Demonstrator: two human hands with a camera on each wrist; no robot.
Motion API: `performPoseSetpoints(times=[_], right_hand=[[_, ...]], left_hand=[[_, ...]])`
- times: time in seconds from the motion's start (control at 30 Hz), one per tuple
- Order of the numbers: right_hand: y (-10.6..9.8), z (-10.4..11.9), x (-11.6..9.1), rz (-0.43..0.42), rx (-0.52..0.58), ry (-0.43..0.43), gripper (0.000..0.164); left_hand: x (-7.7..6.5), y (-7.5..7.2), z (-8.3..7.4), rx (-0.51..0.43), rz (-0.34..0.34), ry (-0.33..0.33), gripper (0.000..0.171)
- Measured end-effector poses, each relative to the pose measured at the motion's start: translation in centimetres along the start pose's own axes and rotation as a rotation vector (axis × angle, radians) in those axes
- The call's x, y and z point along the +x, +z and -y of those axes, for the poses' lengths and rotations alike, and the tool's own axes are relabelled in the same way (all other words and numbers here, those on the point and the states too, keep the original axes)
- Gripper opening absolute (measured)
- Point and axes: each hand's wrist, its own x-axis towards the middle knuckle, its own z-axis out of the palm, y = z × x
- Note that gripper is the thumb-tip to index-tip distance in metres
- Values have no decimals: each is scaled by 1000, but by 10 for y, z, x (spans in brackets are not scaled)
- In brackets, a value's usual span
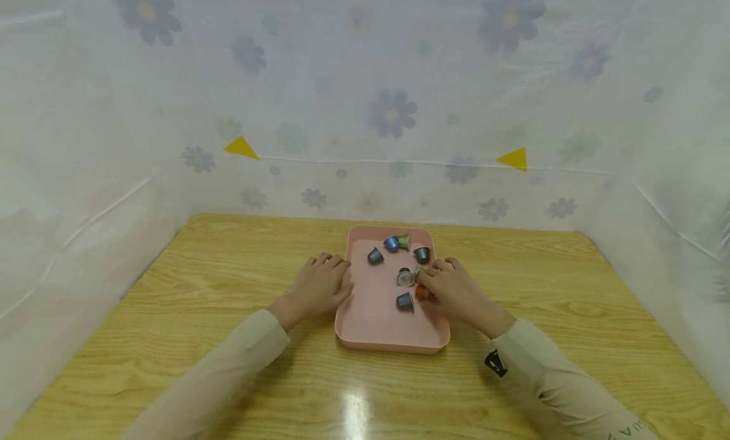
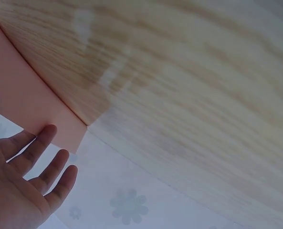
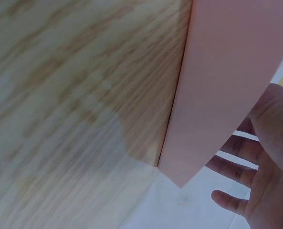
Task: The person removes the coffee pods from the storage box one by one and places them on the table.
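A pink tray (image 1: 371,326) holds several coffee capsules. My left hand (image 1: 320,283) lies at the tray's left rim, thumb over the edge; its fingers (image 2: 47,136) are loosely bent by the outer wall, holding no capsule. Over the right rim reaches my right hand (image 1: 456,291), fingertips inside the tray beside a green capsule (image 1: 419,272) and an orange capsule (image 1: 421,293), both partly covered by it. In the right wrist view the tray wall hides those fingertips, and I cannot tell whether they pinch a capsule. Just left of them lies a capsule with its pale lid (image 1: 405,278) facing up.
A dark capsule (image 1: 404,301) lies nearer the front and another (image 1: 374,256) at the left. Toward the back are a blue capsule (image 1: 391,243), a green one (image 1: 404,240) and a black one (image 1: 422,255). A flowered curtain (image 1: 342,97) encloses the wooden table (image 1: 245,256).
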Motion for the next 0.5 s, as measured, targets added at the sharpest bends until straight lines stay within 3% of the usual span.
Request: performPoseSetpoints(times=[0.5], right_hand=[[-2,-6,5,-185,-27,-79,19]], left_hand=[[0,0,1,-4,-11,9,43]])
